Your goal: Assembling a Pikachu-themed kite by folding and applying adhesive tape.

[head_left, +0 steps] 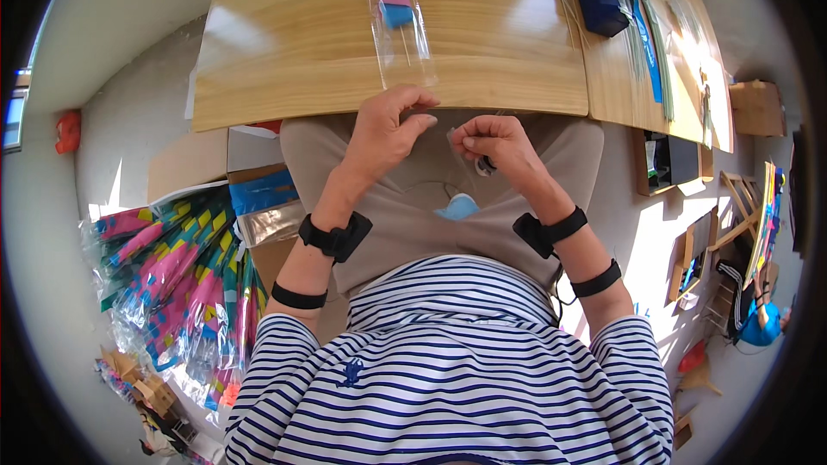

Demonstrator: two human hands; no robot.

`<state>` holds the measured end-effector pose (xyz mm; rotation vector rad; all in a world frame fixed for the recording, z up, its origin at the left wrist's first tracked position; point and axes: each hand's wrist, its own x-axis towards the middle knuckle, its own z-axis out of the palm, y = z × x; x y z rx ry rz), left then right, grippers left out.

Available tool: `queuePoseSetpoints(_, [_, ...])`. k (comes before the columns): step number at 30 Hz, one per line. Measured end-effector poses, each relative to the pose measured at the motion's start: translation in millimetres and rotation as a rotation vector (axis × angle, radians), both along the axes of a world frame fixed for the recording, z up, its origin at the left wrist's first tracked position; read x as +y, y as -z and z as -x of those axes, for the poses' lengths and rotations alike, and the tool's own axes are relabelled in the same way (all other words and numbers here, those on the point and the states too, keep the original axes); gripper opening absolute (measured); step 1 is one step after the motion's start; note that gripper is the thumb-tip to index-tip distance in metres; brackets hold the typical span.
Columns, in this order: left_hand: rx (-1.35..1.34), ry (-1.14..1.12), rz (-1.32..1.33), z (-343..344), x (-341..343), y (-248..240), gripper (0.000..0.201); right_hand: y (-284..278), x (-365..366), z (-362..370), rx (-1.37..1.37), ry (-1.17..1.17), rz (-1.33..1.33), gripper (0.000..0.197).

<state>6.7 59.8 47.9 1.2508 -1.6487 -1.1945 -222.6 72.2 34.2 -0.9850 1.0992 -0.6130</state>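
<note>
One clear plastic sleeve (403, 47) lies on the wooden table (284, 60), its near end just beside the left hand (385, 132), thumb and forefinger parted; the right hand (502, 143) pinches what seems clear film (453, 139). Sealing is probably underway; next, that end wants steadying.

Shows a window (15, 120) at far left, a red object (68, 133) right of it, a carton (758, 109) at upper right and, below that, a person (760, 325) in blue.
</note>
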Motion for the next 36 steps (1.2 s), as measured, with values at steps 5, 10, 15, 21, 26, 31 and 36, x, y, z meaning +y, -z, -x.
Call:
queuePoseSetpoints(5, [0.096,-0.030,-0.123,12,18,11,0.022,1,3,-4,0.026,-0.039,0.059,0.016])
queuePoseSetpoints(10, [0.228,-0.001,-0.265,19,18,14,0.018,1,4,-3,0.033,-0.078,0.111,0.016])
queuePoseSetpoints(15, [0.142,-0.141,-0.235,18,19,26,0.013,4,5,7,0.154,-0.030,0.114,0.013])
queuePoseSetpoints(21, [0.248,-0.195,-0.355,9,22,38,0.013,14,10,17,0.400,0.052,0.223,0.023])
queuePoseSetpoints(26, [0.402,-0.258,-0.431,2,22,34,0.017,33,12,21,0.430,-0.029,0.094,0.027])
queuePoseSetpoints(31, [0.449,-0.264,-0.437,1,23,36,0.017,40,12,9,0.292,-0.020,0.017,0.021])
queuePoseSetpoints(36, [0.440,-0.260,-0.447,-1,24,38,0.017,37,4,0,0.371,-0.034,0.036,0.016])
